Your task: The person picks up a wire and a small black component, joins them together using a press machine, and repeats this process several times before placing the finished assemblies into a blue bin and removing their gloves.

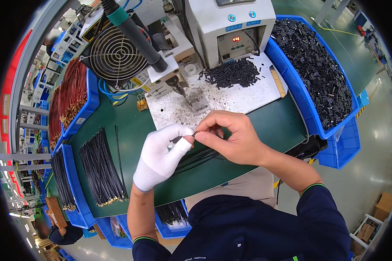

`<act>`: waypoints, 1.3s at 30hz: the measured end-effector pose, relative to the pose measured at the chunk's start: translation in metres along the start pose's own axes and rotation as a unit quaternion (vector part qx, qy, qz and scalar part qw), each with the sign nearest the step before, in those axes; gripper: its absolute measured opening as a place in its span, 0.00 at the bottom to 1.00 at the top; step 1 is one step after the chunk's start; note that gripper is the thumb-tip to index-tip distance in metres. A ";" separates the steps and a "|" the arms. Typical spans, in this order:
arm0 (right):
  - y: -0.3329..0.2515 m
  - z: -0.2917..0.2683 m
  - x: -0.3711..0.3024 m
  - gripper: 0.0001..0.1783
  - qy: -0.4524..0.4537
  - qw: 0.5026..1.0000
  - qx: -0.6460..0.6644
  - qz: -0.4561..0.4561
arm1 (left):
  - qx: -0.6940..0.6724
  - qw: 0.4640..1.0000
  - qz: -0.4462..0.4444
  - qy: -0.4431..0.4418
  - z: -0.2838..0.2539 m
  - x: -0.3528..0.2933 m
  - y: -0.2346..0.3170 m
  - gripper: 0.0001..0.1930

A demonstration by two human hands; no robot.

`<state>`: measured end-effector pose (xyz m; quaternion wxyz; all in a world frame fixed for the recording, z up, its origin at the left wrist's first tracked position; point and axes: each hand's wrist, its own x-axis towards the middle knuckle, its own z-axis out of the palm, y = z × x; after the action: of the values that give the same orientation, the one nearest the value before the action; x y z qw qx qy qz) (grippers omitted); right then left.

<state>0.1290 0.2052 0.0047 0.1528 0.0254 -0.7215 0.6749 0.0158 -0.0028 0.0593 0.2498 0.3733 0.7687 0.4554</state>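
Note:
My left hand (163, 150), in a white glove with bare fingertips, pinches the end of a thin black cable in front of the soldering machine. Bare and bent at the fingers, my right hand (231, 137) closes on the same small dark end, its fingertips meeting the left ones. Fingers hide most of that end. Several black cables (200, 159) stretch across the green table just below my hands. Beyond the hands are the machine's metal tip and small block (199, 104), on a stained white plate (172, 114).
A pile of short black tubes (233, 73) lies on the plate. Bundled black cables (101, 167) with brass ends rest at left, near blue bins of red cables (69, 93) and black cables (63, 180). A blue bin (352, 101) of black parts stands right. A fan (117, 54) is upper left.

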 end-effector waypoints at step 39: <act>0.003 -0.078 0.024 0.11 0.042 0.971 -0.232 0.024 | 0.108 0.984 0.061 0.124 0.022 0.009 -0.041 0.08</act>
<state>0.1197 0.2859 0.0113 0.1682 -0.0561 -0.8520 0.4925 0.0118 0.0032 0.0122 0.0824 0.3845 0.8143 0.4268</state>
